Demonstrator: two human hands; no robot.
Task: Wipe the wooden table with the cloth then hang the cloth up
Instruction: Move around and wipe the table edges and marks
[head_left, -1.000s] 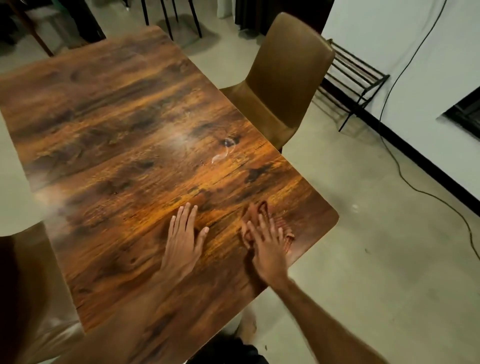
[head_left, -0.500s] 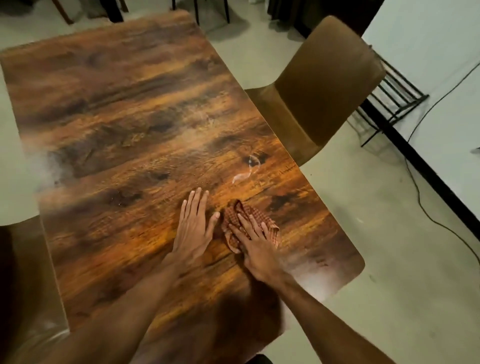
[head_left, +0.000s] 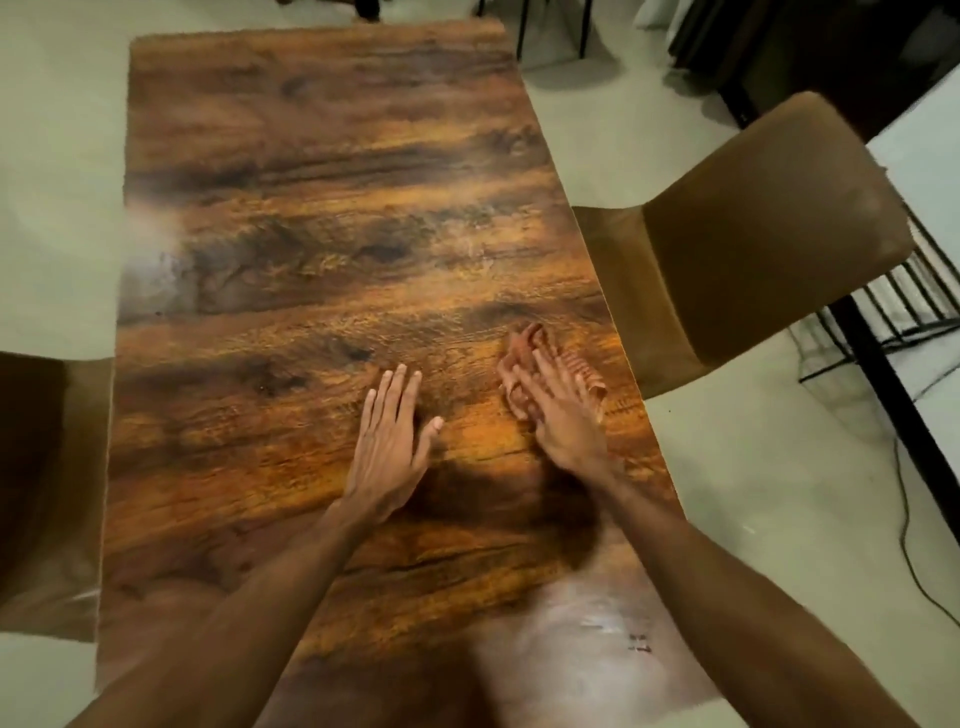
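Observation:
The wooden table (head_left: 322, 218) runs away from me, its dark grained top filling the middle of the head view. A small reddish-brown checked cloth (head_left: 527, 345) lies bunched near the table's right edge. My right hand (head_left: 558, 415) lies flat on top of the cloth, fingers stretched out and pressing it onto the wood, so much of the cloth is hidden beneath the palm. My left hand (head_left: 389, 447) rests flat on the bare wood to the left of the cloth, fingers spread, holding nothing.
A brown chair (head_left: 753, 234) stands close against the table's right side. Part of another chair (head_left: 36, 467) shows at the left edge. A black wire rack (head_left: 904, 306) and a cable (head_left: 906, 525) sit on the pale floor at the right.
My right hand has slid the cloth from beside my left hand out toward the table's right edge. My view has turned more squarely along the table. The left hand stays flat.

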